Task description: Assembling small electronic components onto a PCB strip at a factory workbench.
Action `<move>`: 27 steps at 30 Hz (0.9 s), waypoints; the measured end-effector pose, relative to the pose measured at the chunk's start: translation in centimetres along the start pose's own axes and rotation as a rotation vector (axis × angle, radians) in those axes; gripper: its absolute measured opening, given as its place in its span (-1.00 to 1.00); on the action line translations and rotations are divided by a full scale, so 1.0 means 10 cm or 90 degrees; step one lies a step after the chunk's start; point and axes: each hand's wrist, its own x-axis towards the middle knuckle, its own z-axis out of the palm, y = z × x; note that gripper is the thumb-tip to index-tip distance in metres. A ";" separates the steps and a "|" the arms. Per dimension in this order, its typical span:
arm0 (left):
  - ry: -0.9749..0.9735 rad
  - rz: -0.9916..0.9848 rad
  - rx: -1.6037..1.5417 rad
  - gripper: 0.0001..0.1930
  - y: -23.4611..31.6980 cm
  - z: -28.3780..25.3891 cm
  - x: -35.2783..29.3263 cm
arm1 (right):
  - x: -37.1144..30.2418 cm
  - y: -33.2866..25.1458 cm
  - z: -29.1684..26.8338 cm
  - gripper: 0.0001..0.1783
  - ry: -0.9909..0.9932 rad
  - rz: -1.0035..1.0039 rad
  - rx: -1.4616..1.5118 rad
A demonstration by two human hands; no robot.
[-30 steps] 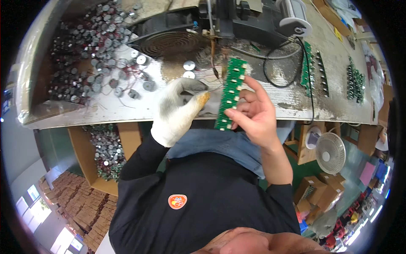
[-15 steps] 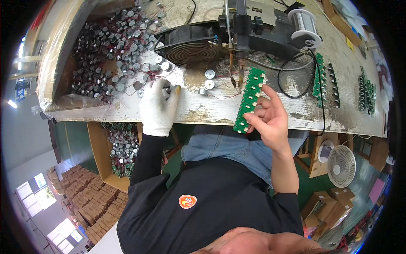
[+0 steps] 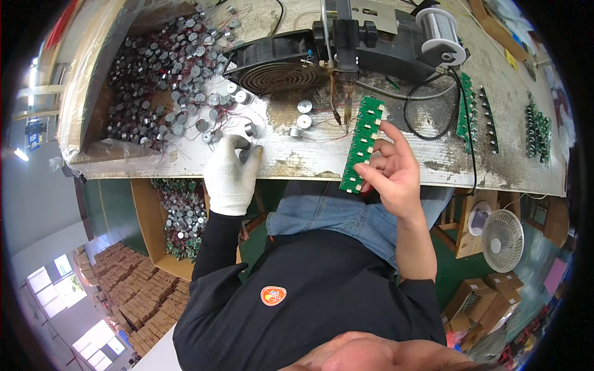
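My right hand (image 3: 396, 170), bare, is closed on a long green circuit board strip (image 3: 361, 145) with small white connectors along it. The thumb presses on its face, and the strip stands tilted beside the soldering iron tip (image 3: 348, 111). In a white glove, my left hand (image 3: 232, 173) rests at the table's front edge, thumb and forefinger apart. A small round silver motor (image 3: 250, 129) lies just beyond those fingertips. Three more motors (image 3: 304, 120) with thin red wires sit between my hands.
A large carton (image 3: 93, 117) at the left spills a heap of wired motors (image 3: 179, 74). Behind the work stand a black fan (image 3: 275, 65) and a solder wire spool (image 3: 440, 31). More green boards (image 3: 465, 114) and a looping black cable (image 3: 408, 117) lie to the right.
My left hand has drawn back toward the table edge, leaving a motor lying beyond its fingers. My right hand holds the board strip nearly still.
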 end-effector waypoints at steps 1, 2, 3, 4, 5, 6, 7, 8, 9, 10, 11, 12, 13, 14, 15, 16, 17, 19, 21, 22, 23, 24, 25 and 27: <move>0.000 -0.001 0.000 -0.68 -0.01 -0.01 -0.01 | 0.00 0.00 0.00 -0.21 0.000 0.001 0.000; -0.003 0.013 0.012 -0.71 -0.01 -0.01 -0.01 | 0.00 0.00 0.00 -0.21 0.000 0.001 0.002; -0.006 0.026 0.024 -0.75 -0.02 -0.01 -0.01 | 0.00 0.00 0.00 -0.21 0.001 0.001 0.004; -0.006 0.027 0.023 -0.75 -0.01 -0.01 -0.01 | -0.01 0.01 0.00 -0.21 0.003 0.000 0.004; 0.004 0.016 -0.013 -0.76 0.02 -0.01 -0.02 | -0.01 0.02 -0.01 -0.21 -0.003 0.000 0.008; 0.015 0.005 -0.050 -0.78 0.03 -0.01 -0.01 | -0.01 0.02 -0.02 -0.20 -0.008 0.000 0.012; 0.016 -0.026 -0.149 -0.78 0.00 0.00 -0.01 | -0.01 0.02 -0.02 -0.20 -0.007 0.001 0.012; 0.017 -0.057 -0.247 -0.78 0.00 0.01 -0.01 | -0.01 0.02 -0.01 -0.20 -0.006 0.003 0.010; -0.014 -0.122 -0.391 -0.71 0.01 -0.01 -0.02 | -0.01 0.01 -0.01 -0.20 -0.006 0.005 0.008; -0.033 -0.140 -0.469 -0.64 0.05 -0.04 0.00 | -0.01 0.02 -0.02 -0.20 -0.005 0.005 0.007; -0.052 -0.158 -0.547 -0.58 0.06 -0.06 0.01 | -0.02 0.03 -0.02 -0.20 -0.005 0.000 0.006; -0.080 -0.170 -0.575 -0.59 0.02 -0.06 0.03 | -0.02 0.03 -0.03 -0.20 -0.006 -0.004 0.004; -0.079 -0.170 -0.575 -0.59 0.01 -0.06 0.02 | -0.02 0.03 -0.03 -0.20 -0.007 -0.004 0.005; -0.084 -0.170 -0.565 -0.65 0.01 -0.05 0.01 | -0.02 0.03 -0.02 -0.20 -0.006 -0.004 0.005; -0.089 -0.170 -0.554 -0.70 0.01 -0.04 0.01 | -0.02 0.02 -0.02 -0.20 -0.005 -0.003 0.006; -0.088 -0.170 -0.554 -0.70 0.02 -0.03 0.01 | -0.02 0.03 -0.02 -0.20 -0.005 -0.003 0.006; -0.083 -0.134 -0.506 -0.74 0.02 -0.03 0.01 | -0.02 0.03 -0.02 -0.20 -0.005 -0.005 0.006; -0.078 -0.098 -0.458 -0.77 0.01 -0.01 0.01 | -0.02 0.03 -0.01 -0.20 -0.004 -0.007 0.005; -0.098 -0.071 -0.420 -0.76 -0.03 0.01 0.02 | -0.01 0.01 0.00 -0.20 0.003 -0.008 0.009; -0.099 -0.071 -0.419 -0.76 0.02 0.00 0.03 | -0.01 0.02 0.00 -0.20 0.004 -0.007 0.010; -0.123 -0.108 -0.495 -0.76 0.09 -0.04 0.04 | -0.01 0.02 0.00 -0.20 0.003 -0.006 0.006; -0.146 -0.146 -0.570 -0.76 0.14 -0.07 0.05 | -0.01 0.02 0.00 -0.20 0.002 -0.004 0.002; -0.147 -0.146 -0.570 -0.76 0.16 -0.08 0.07 | 0.00 0.02 0.00 -0.20 0.003 -0.004 0.002; -0.128 -0.106 -0.513 -0.76 0.18 -0.09 0.12 | 0.00 0.03 -0.01 -0.20 0.002 -0.004 0.002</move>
